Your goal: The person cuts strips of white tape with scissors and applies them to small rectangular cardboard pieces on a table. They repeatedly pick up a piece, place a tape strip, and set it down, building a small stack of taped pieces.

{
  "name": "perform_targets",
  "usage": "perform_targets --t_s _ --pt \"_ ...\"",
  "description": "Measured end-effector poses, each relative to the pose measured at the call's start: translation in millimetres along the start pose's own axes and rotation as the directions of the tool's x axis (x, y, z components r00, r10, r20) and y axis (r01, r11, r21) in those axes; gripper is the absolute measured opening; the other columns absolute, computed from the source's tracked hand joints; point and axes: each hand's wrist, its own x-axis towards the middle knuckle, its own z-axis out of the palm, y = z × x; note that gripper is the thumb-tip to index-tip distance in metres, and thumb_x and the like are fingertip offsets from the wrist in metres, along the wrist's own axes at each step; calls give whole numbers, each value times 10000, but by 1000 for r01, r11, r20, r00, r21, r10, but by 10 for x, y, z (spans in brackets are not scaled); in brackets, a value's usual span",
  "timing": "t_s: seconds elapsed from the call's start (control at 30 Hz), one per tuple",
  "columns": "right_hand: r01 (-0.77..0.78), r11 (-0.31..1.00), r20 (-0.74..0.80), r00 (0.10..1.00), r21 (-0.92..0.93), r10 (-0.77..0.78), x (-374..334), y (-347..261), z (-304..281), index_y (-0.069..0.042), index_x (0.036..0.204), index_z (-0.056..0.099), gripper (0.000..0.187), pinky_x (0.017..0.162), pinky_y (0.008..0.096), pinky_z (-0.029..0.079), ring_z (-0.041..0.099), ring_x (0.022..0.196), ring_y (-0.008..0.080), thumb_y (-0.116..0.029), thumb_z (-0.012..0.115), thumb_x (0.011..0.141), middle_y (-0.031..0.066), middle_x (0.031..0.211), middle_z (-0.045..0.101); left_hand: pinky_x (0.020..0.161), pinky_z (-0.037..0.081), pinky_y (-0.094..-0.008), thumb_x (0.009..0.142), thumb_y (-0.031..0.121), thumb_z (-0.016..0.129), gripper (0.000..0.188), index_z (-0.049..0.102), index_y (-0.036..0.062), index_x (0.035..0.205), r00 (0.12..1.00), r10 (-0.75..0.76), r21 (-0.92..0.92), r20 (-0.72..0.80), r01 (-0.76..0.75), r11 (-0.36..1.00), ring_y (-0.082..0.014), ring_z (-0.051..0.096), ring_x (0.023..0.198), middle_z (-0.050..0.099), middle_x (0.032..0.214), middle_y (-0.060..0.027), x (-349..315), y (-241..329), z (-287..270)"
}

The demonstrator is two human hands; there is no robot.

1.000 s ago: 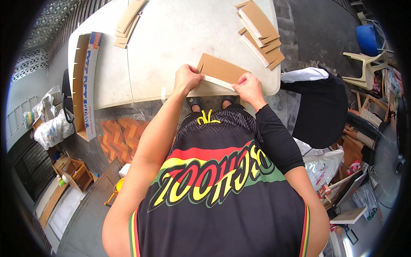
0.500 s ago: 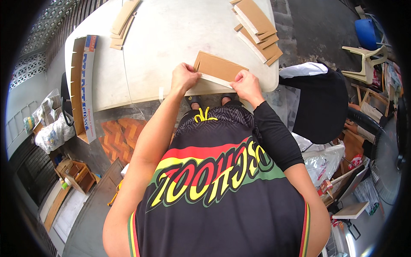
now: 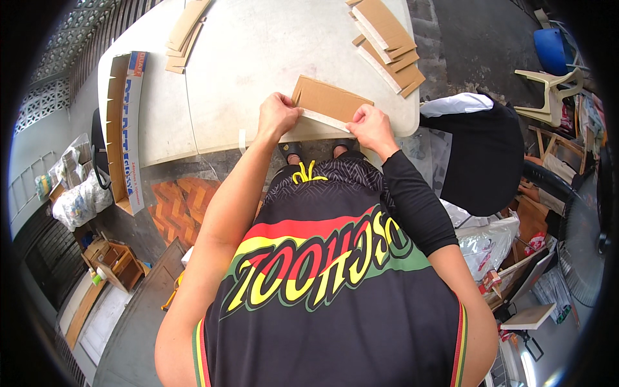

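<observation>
A flat brown cardboard piece (image 3: 332, 97) with a white strip (image 3: 325, 120) along its near edge lies at the front edge of the white table (image 3: 258, 51). My left hand (image 3: 279, 116) is closed in a pinch at the piece's near left corner, on the end of the strip. At the near right corner my right hand (image 3: 373, 127) pinches the other end, thumb and fingertips together. The strip runs fairly straight between the two hands. Whether it is fully stuck to the cardboard I cannot tell.
At the table's far right lies a stack of cardboard pieces (image 3: 387, 55) with white edges. More cardboard pieces (image 3: 185, 39) lie at the far left. A long open cardboard box (image 3: 132, 135) sits along the left edge. A black cloth-covered thing (image 3: 483, 148) and a fan (image 3: 580, 238) stand on the right.
</observation>
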Motion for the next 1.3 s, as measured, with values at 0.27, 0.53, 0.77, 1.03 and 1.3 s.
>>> perform_targets --t_s 0.27,0.53,0.77,1.03,1.3 --pt "7 1000 7 1000 -15 -7 10 3 -5 -53 841 692 225 734 363 559 716 792 253 -195 821 724 129 814 728 653 548 -309 765 95 806 228 624 20 878 998 60 27 -19 -59 998 -165 671 708 696 788 -101 31 -79 33" --pt "-14 1000 20 1000 -15 14 34 -29 9 -24 923 708 247 704 334 563 718 748 198 -148 818 739 96 812 738 636 513 -277 786 57 789 209 597 34 863 996 86 -67 5 -85 994 -124 625 709 663 785 -57 -63 -95 -4" --pt "-23 999 26 999 -34 24 65 -17 20 -16 938 706 261 732 337 565 718 783 200 -141 820 739 95 821 738 629 505 -272 774 63 799 220 592 43 843 997 75 -59 1 -74 995 -123 622 703 656 764 -50 -73 -91 -24" --pt "-51 994 69 997 94 45 130 105 55 -53 879 733 225 793 359 568 732 848 259 -174 818 709 141 873 750 595 527 -282 762 54 806 222 589 31 805 999 19 -104 40 -15 994 -127 630 649 653 732 -54 13 -64 -6" --pt "-69 994 78 995 80 62 146 116 52 -53 882 735 225 793 357 568 731 848 255 -179 820 717 136 873 751 673 559 -335 719 151 832 237 644 43 814 999 -20 -17 29 21 1000 -190 681 708 710 778 -108 105 -86 28"
